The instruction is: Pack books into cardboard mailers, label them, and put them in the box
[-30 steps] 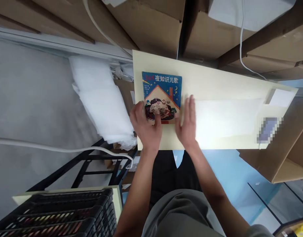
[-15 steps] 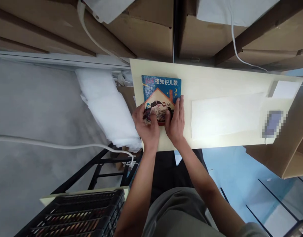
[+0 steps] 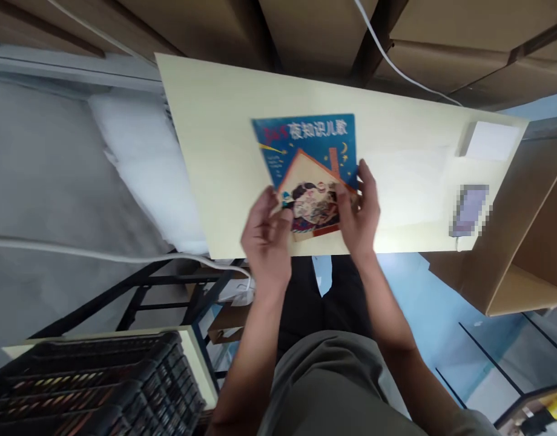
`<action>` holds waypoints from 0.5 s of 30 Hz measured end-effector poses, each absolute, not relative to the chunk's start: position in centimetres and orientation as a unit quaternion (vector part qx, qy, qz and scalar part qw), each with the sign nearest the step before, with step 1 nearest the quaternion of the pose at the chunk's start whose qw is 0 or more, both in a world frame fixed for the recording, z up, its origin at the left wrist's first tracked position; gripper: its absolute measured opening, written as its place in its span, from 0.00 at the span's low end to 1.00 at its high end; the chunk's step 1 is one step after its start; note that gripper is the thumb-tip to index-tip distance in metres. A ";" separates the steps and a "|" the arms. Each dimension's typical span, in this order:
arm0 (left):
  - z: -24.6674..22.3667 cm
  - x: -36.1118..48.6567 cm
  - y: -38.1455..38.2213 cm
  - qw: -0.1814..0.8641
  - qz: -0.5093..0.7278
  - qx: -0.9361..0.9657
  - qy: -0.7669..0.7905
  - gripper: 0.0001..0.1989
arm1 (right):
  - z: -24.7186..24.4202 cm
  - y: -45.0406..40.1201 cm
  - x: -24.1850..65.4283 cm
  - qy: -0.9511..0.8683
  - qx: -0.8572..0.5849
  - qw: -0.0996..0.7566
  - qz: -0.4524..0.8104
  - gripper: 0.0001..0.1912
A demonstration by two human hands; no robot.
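A blue picture book (image 3: 312, 175) with a house drawing on its cover is held up above the pale tabletop (image 3: 219, 151), slightly tilted. My left hand (image 3: 267, 236) grips its lower left edge, thumb on the cover. On the opposite side, my right hand (image 3: 360, 212) clasps the lower right edge, its thumb lying across the front. The fingers behind the book are hidden.
White sheets (image 3: 408, 181) lie on the table to the right, with a small white box (image 3: 490, 140) and a blurred-out phone-like object (image 3: 470, 209) beyond. Cardboard boxes (image 3: 446, 36) line the back. A black crate (image 3: 106, 387) stands lower left, and white wrapping material (image 3: 142, 169) is at left.
The book has come up off the table closer to the camera, carried by both hands. My view has shifted, so the table appears farther left and higher.
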State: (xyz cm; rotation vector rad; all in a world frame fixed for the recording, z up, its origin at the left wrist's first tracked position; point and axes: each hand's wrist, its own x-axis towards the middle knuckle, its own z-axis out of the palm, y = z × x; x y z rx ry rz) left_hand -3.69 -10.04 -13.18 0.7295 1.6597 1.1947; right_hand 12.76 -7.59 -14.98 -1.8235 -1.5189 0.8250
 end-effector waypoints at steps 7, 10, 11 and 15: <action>-18.5 4.4 -13.0 0.535 0.421 0.310 0.663 0.29 | -17.8 -10.5 21.8 -0.566 -0.719 0.294 0.274 0.32; -20.6 5.2 -13.5 0.507 0.414 0.331 0.680 0.29 | -19.3 -10.5 22.3 -0.573 -0.711 0.296 0.281 0.31; -21.0 5.3 -13.6 0.493 0.418 0.341 0.683 0.29 | -19.6 -10.3 22.4 -0.576 -0.709 0.295 0.281 0.31; -21.8 5.5 -13.5 0.443 0.430 0.394 0.681 0.28 | -19.9 -9.8 22.7 -0.592 -0.706 0.287 0.263 0.30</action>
